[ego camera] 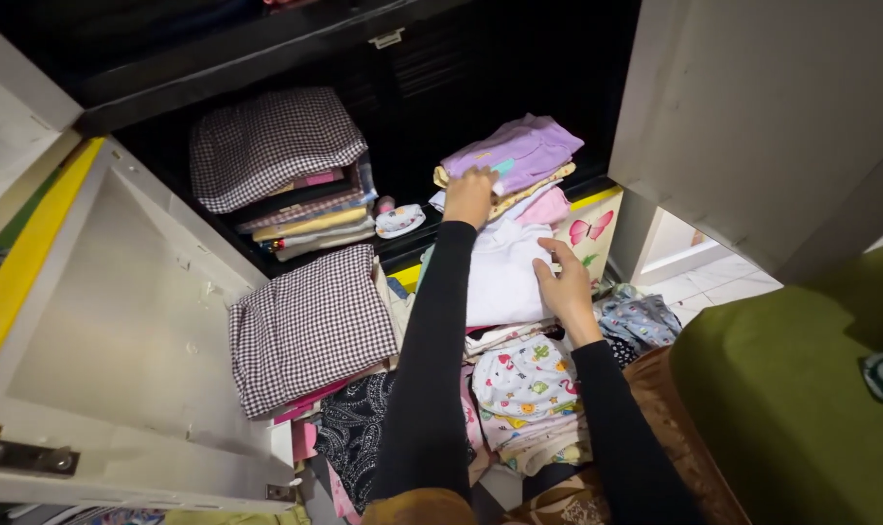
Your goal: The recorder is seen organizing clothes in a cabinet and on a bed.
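My left hand [468, 195] reaches into a dark cupboard and grips the front edge of a small stack of folded clothes topped by a lilac garment [515, 151]. Lower down, my right hand [564, 285] rests with spread fingers on the right edge of a folded white garment [501, 272], which lies on a lower pile. Both arms wear black sleeves. A white cloth printed with small coloured figures [525, 379] lies just below the white garment.
A checked folded cloth [272, 141] tops a pile at the cupboard's left. Another checked cloth [307, 326] lies lower in front. The open white cupboard door [111, 331] stands at left, a second door [762, 117] at right. A green cushion [791, 389] fills the lower right.
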